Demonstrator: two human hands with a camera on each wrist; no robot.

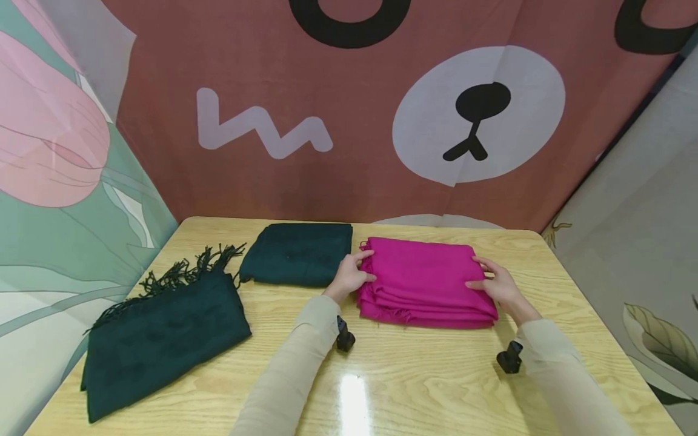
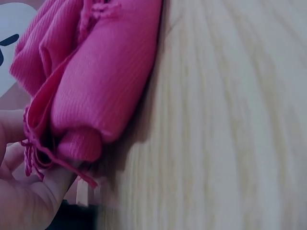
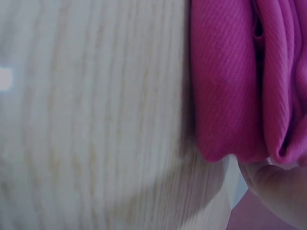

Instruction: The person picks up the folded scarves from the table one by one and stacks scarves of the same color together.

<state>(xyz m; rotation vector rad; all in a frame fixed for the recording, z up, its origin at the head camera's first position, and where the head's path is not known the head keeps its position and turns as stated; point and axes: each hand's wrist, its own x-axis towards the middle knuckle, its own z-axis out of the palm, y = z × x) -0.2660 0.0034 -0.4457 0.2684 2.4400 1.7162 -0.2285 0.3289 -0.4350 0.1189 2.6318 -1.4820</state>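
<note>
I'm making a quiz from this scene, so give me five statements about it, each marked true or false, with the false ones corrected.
1. The left hand and right hand both touch the pink cloth. True.
2. The pink cloth lies unfolded. False: it is folded in layers.
3. A fringed green cloth lies at the left of the table. True.
4. The other green cloth is right of the pink cloth. False: the other green cloth is left of it.
5. Both sleeves are pale. True.

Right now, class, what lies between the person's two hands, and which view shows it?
The folded pink cloth lies between the left hand and the right hand, each touching one side; the head view shows this.
</note>
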